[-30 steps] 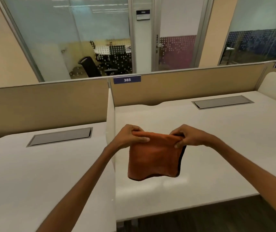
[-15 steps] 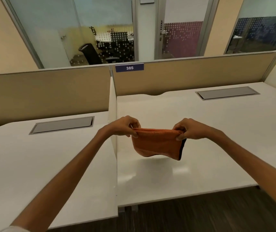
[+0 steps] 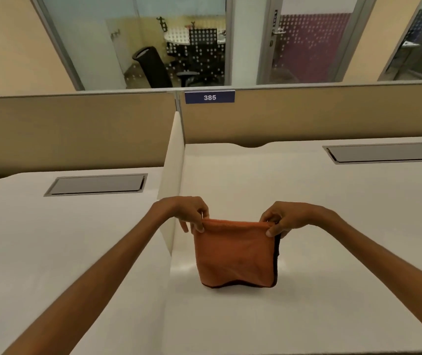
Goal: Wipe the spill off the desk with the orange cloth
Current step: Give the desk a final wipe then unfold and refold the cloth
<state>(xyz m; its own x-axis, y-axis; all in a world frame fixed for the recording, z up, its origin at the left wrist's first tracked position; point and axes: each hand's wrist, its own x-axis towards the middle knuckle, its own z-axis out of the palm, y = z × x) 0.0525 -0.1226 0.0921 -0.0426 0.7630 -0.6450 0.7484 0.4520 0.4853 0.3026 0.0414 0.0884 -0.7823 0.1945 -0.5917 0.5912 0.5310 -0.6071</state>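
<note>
Since the frame half a second earlier, the orange cloth (image 3: pixel 235 254) has dropped from a bunched, shortened hang to its full folded length, and its lower hem now sits at or just above the desk (image 3: pixel 332 226); contact cannot be confirmed, though the dark line beneath the hem suggests touching or very nearly so. The left hand (image 3: pixel 181 213) pinches the top left corner of the cloth between thumb and fingertips, closed on the fabric. The right hand (image 3: pixel 289 219) pinches the top right corner in the same manner, also closed on the fabric. The top edge is stretched level between the two hands, so the cloth's long axis at the grip runs left to right, and the body of the cloth hangs straight down from both grips as an upright sheet. It hangs over the right-hand desk, just right of the low divider (image 3: pixel 172 180). No spill is distinguishable on the surface; only a faint sheen shows near the cloth. In my judgement the step in hand is laying the cloth down. The governing relation is that the work surface lies directly below both grips, with neither hand nearer than the other.
</note>
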